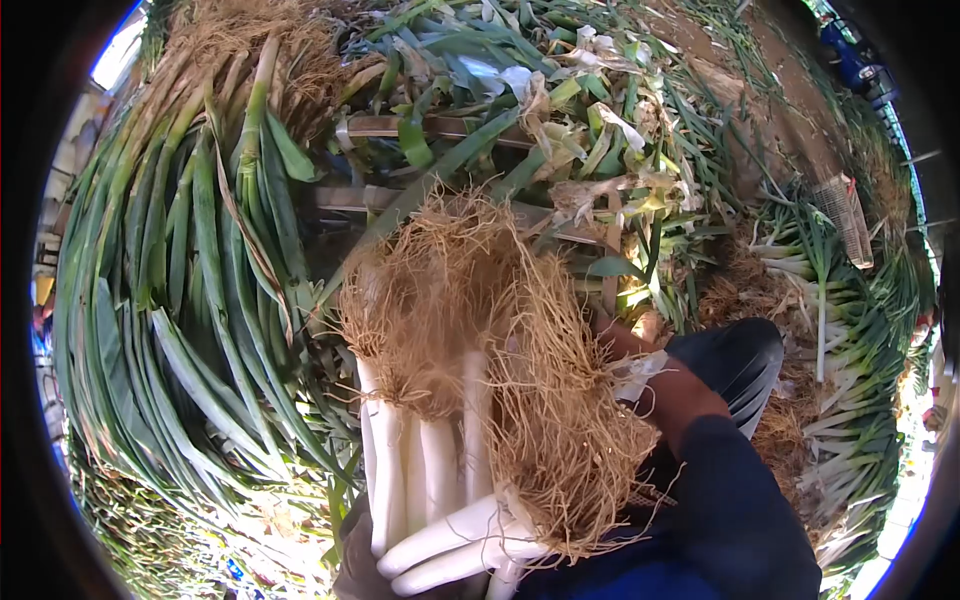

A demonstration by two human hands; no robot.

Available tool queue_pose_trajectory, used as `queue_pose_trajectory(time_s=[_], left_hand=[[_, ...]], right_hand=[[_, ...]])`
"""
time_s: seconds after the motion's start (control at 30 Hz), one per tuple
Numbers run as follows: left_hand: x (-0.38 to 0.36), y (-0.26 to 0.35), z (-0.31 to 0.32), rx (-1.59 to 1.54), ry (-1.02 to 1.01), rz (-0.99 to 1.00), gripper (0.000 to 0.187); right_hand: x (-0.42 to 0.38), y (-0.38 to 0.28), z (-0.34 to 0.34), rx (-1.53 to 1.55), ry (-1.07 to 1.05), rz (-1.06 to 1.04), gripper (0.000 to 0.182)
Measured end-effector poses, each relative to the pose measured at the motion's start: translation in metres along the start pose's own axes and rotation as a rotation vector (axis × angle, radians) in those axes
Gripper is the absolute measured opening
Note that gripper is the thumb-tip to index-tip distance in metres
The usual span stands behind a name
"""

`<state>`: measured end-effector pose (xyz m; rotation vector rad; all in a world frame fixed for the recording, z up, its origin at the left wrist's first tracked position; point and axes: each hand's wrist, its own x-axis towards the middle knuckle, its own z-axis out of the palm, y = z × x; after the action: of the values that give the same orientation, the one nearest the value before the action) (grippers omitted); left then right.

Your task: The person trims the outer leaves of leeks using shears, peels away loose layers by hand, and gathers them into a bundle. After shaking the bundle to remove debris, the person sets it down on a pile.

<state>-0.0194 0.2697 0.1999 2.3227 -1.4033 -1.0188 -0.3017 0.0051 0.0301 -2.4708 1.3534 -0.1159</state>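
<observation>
A bunch of leeks (430, 450) is close to the camera, in the middle of the view. Its white stalks hang down under a thick mass of tangled brown roots (570, 430). Several stalks stand upright, while two white ones lie slanted across the lower front. From the lower right my right arm, in a dark sleeve, reaches behind the roots. Only the wrist side of my right hand (620, 342) shows; its fingers are hidden by the roots, so its grip cannot be made out. A pale wrapping or scrap is near that wrist. My left hand does not show.
At left lies a big heap of long green leeks (190, 260), roots toward the top. Behind the bunch are wooden slats (440, 127) with leaf trimmings (600, 130) around them. Rows of leeks (850, 400) line the right, beside a dark-clad knee (735, 365).
</observation>
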Motion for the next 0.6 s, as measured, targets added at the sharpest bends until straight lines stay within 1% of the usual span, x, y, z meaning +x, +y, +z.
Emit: queue_pose_trajectory(time_s=[0.07, 0.1, 0.17, 0.2, 0.23, 0.27, 0.3, 0.33, 0.4, 0.43, 0.47, 0.5, 0.53, 0.57, 0.6], left_hand=[[0.0, -0.002, -0.002, -0.005, 0.002, -0.009, 0.068], [-0.001, -0.003, -0.001, -0.005, 0.003, -0.012, 0.068], [-0.002, -0.004, -0.002, -0.012, 0.008, -0.013, 0.067], [-0.003, -0.005, -0.003, -0.021, 0.013, -0.01, 0.067], [-0.004, -0.005, -0.003, -0.026, 0.016, -0.012, 0.067], [-0.008, -0.007, -0.004, -0.036, 0.02, -0.011, 0.067], [-0.01, -0.007, -0.005, -0.038, 0.025, -0.006, 0.067], [-0.013, -0.009, -0.007, -0.047, 0.032, -0.007, 0.067], [-0.021, -0.016, -0.011, -0.087, 0.053, -0.023, 0.066], [-0.028, -0.023, -0.014, -0.122, 0.069, -0.033, 0.066], [-0.034, -0.029, -0.015, -0.168, 0.084, -0.055, 0.066], [-0.04, -0.033, -0.019, -0.209, 0.08, -0.067, 0.066], [-0.045, -0.037, -0.021, -0.259, 0.072, -0.086, 0.066], [-0.041, -0.031, -0.024, -0.301, 0.036, -0.091, 0.07], [-0.038, -0.025, -0.027, -0.343, 0.0, -0.097, 0.075]], right_hand=[[0.077, 0.029, -0.028, -0.222, 0.106, 0.006, 0.048], [0.118, 0.047, -0.054, -0.358, 0.165, 0.027, 0.048], [0.186, 0.089, -0.125, -0.667, 0.248, 0.098, 0.048], [0.206, 0.105, -0.162, -0.794, 0.261, 0.141, 0.048], [0.211, 0.116, -0.19, -0.762, 0.246, 0.218, 0.048], [0.207, 0.126, -0.209, -0.645, 0.24, 0.279, 0.048], [0.187, 0.116, -0.2, -0.236, 0.245, 0.391, 0.058], [0.166, 0.106, -0.191, 0.158, 0.304, 0.509, 0.069], [0.097, 0.09, -0.155, -0.038, 0.186, 0.284, 0.083], [0.062, 0.078, -0.139, -0.027, 0.121, 0.332, 0.092], [0.031, 0.064, -0.126, 0.092, 0.028, 0.37, 0.09], [-0.004, 0.053, -0.103, 0.169, 0.034, 0.364, 0.088], [-0.032, 0.022, -0.11, 0.399, -0.21, 0.462, 0.076], [-0.065, 0.01, -0.091, 0.721, -0.291, 0.361, 0.062], [-0.097, -0.007, -0.077, 0.816, -0.424, 0.301, 0.057]])
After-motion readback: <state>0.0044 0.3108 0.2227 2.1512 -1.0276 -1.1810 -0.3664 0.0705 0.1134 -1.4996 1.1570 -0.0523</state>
